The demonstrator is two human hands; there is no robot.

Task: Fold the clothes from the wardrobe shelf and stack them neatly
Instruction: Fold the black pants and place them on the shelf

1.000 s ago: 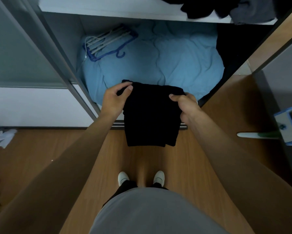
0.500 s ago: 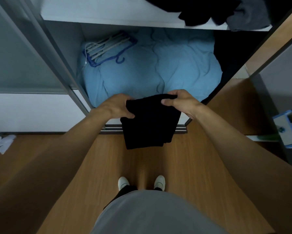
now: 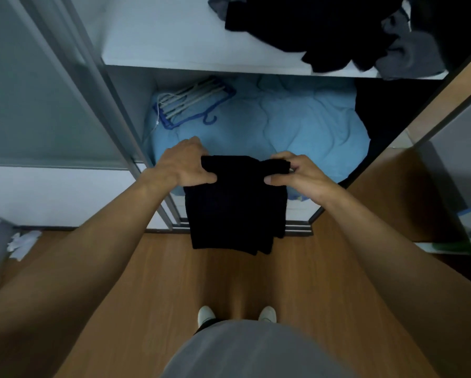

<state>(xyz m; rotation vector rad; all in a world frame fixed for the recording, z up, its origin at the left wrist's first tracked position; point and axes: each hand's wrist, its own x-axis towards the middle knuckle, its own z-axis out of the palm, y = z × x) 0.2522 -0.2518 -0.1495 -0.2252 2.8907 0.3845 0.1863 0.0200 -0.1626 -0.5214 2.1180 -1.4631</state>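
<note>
The left hand [image 3: 184,166] and right hand [image 3: 299,174] each clamp their grip on the top edge of a folded black garment [image 3: 237,211], which hangs over the floor [image 3: 147,268]. Beyond the garment lies a quilt [image 3: 297,126]. Farther beyond, a shelf [image 3: 160,45] bears heaped clothes [image 3: 324,31].

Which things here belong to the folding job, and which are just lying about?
Job: black garment, gripped by left hand and right hand; heap of clothes on the wardrobe shelf.
Lying about: blue quilt; hangers; white scrap on floor.
</note>
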